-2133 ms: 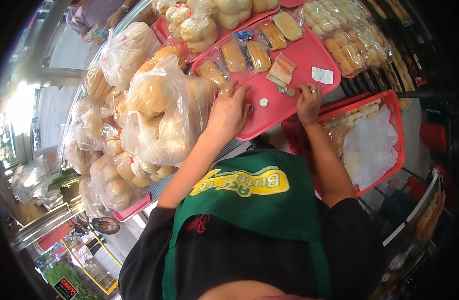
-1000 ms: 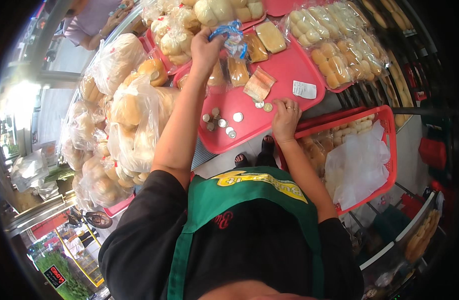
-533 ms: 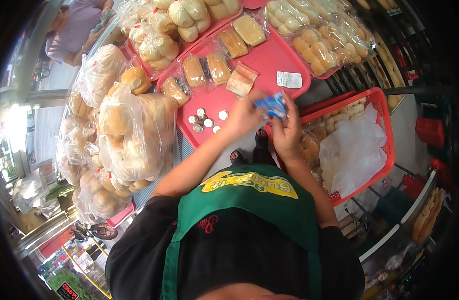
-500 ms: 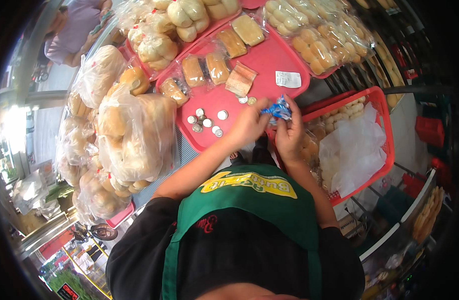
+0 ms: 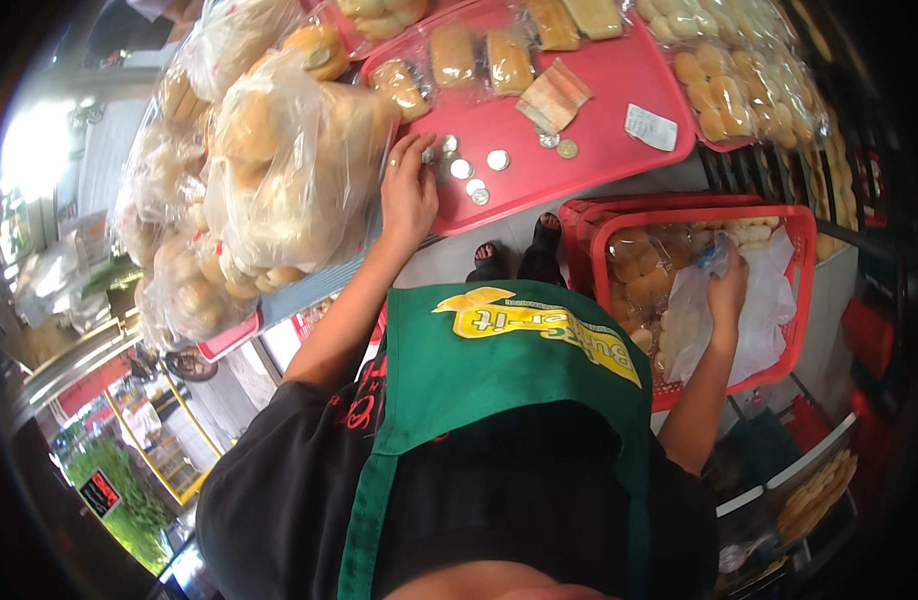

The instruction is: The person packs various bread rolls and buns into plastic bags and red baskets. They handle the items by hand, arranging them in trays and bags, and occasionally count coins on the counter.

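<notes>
My left hand (image 5: 411, 195) rests at the left edge of a red tray (image 5: 599, 90), fingers stretched out and touching a small cluster of coins (image 5: 461, 168). It grips nothing that I can see. Over a red plastic basket (image 5: 804, 290) at the right, my right hand (image 5: 727, 290) is closed on a crumpled blue plastic wrapper (image 5: 715, 258). Below that hand lies a sheet of translucent white plastic (image 5: 759, 325), covering part of the bread rolls (image 5: 634, 265). Folded orange banknotes (image 5: 556, 97) and a white paper slip (image 5: 651, 128) lie on the tray.
Large plastic bags of buns (image 5: 289, 170) crowd the left side. Wrapped loaves (image 5: 452, 56) line the tray's far edge, and bagged rolls (image 5: 724, 85) fill another tray at far right. A dark rack (image 5: 839, 190) stands beyond the basket.
My hands have parted. The left one moved left to the coins; the right one carried the blue wrapper right and down over the basket. The view has shifted, and the tray appears higher.
</notes>
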